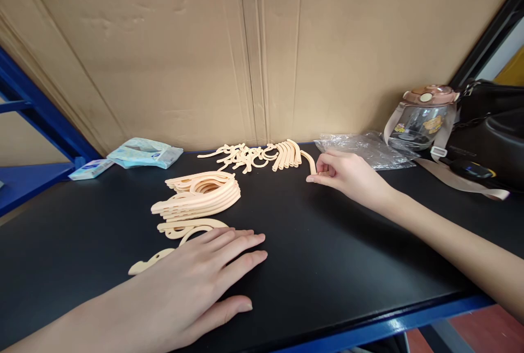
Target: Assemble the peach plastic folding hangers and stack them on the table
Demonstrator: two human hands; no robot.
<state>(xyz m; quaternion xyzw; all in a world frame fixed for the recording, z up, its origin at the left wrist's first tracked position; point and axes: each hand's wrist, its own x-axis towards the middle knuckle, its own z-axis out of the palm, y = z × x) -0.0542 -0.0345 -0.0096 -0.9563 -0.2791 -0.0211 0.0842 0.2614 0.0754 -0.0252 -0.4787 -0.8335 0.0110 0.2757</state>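
My right hand (344, 174) pinches the lower end of a curved beige plastic strip (308, 160), which looks like a folding hanger arm, at the right end of a row of similar strips (288, 154). With fingers stretched out, my left hand (216, 271) lies over a beige hanger-like part (154, 259) and hides some of it. Just beyond that hand lies another pale hanger-shaped piece (184, 227). Farther back rises a neat stack of beige hanger parts (200, 200). A loose pile of small beige hooks (244, 156) lies left of the row.
On the black table (295, 255), a tissue pack (143, 152) and a smaller pack (90, 169) lie at the back left. A clear plastic bag (368, 149), a strapped water bottle (421, 121) and a black bag (495, 140) occupy the right. Cardboard (204, 58) walls off the back.
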